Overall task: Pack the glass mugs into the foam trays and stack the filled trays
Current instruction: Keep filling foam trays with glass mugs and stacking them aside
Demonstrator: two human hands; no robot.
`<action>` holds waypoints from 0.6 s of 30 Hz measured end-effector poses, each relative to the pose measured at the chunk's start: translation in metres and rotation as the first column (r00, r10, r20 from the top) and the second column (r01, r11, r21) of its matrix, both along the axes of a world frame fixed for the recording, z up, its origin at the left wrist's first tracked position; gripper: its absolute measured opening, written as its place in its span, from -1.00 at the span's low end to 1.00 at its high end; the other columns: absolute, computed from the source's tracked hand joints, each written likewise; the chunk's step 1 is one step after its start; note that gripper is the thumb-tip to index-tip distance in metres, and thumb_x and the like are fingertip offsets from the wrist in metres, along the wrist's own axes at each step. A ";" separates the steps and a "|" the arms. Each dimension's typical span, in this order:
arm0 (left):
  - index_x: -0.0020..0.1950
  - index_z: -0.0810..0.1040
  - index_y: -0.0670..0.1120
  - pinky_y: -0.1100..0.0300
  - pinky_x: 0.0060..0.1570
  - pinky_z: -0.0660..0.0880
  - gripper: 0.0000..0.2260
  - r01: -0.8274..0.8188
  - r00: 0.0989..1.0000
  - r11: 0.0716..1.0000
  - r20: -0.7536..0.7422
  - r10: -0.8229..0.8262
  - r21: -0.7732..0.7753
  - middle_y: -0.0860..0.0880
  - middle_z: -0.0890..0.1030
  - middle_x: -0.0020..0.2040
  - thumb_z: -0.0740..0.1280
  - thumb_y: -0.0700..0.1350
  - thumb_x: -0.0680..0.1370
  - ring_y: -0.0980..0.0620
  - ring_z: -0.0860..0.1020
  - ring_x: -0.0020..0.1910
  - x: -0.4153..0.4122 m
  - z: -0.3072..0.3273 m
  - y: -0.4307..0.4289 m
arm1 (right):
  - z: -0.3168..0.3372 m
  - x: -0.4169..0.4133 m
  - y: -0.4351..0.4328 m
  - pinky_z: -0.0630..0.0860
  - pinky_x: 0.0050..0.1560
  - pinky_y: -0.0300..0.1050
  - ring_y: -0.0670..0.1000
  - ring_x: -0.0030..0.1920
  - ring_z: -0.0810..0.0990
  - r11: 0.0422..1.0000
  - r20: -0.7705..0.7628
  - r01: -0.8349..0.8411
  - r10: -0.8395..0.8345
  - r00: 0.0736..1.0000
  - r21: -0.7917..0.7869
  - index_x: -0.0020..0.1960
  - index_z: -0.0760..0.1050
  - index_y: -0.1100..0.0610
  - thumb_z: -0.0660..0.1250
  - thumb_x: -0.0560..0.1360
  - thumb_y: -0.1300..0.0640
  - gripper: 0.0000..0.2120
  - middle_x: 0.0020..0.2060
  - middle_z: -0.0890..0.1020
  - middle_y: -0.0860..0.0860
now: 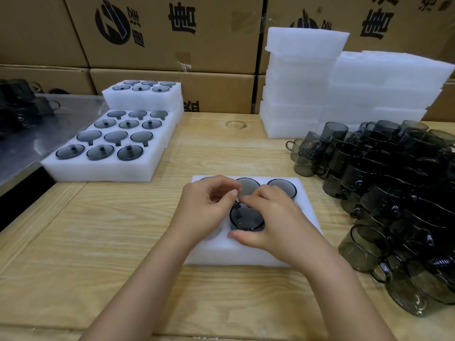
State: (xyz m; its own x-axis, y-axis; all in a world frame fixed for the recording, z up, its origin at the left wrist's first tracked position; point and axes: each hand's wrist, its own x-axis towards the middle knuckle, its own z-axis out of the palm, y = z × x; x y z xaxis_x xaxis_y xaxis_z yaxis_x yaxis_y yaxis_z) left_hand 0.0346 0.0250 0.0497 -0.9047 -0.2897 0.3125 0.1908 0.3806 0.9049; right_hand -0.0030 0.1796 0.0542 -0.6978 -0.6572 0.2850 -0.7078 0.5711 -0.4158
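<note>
A white foam tray (302,212) lies in front of me on the wooden table. Its far row shows smoky glass mugs (283,188) sunk in the holes. My right hand (268,220) grips the rim of a dark glass mug (246,217) standing in the near row's middle hole, thumb at its near side, fingers over its far side. My left hand (206,203) hovers over the tray's left part with curled fingers, fingertips close to the right hand's; whether it touches the mug I cannot tell. The tray's left holes are hidden under it.
Filled foam trays (157,153) with mugs sit at the left, a smaller stack (142,99) behind them. Empty foam trays (300,82) are piled at the back right. Several loose glass mugs (384,193) crowd the right side. Cardboard boxes (172,45) wall the back.
</note>
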 end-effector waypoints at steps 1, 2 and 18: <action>-0.09 0.66 -0.07 0.18 0.01 0.56 -0.85 0.009 1.000 1.000 0.009 -0.008 -0.025 0.04 0.70 -0.16 0.37 -0.30 0.49 0.12 0.65 -0.10 0.000 0.000 0.000 | 0.000 0.001 0.000 0.38 0.00 -0.18 -0.13 0.00 0.30 1.000 -0.008 0.000 0.000 1.000 0.005 0.22 0.51 0.00 0.42 0.32 -0.21 -0.46 -0.08 0.43 -0.10; -0.08 0.66 -0.06 0.16 0.03 0.56 -0.86 0.021 1.000 0.998 0.014 -0.020 -0.058 0.06 0.70 -0.16 0.38 -0.29 0.49 0.15 0.65 -0.11 0.001 0.000 0.001 | 0.001 0.001 0.001 0.37 0.00 -0.18 -0.13 -0.02 0.28 1.000 -0.011 -0.003 0.003 1.000 0.010 0.21 0.51 -0.01 0.41 0.31 -0.23 -0.46 -0.09 0.43 -0.11; 0.13 0.64 -0.26 -0.02 0.08 0.57 -0.54 -0.273 0.953 0.247 -0.297 -0.062 -0.930 -0.20 0.65 0.10 0.11 0.02 0.53 -0.10 0.61 0.14 0.027 -0.031 0.016 | -0.012 0.032 0.019 0.42 0.23 0.19 0.01 0.30 0.47 0.928 -0.362 0.169 -0.041 0.931 0.332 0.30 0.49 0.16 0.44 0.11 -0.39 -0.07 0.30 0.49 0.02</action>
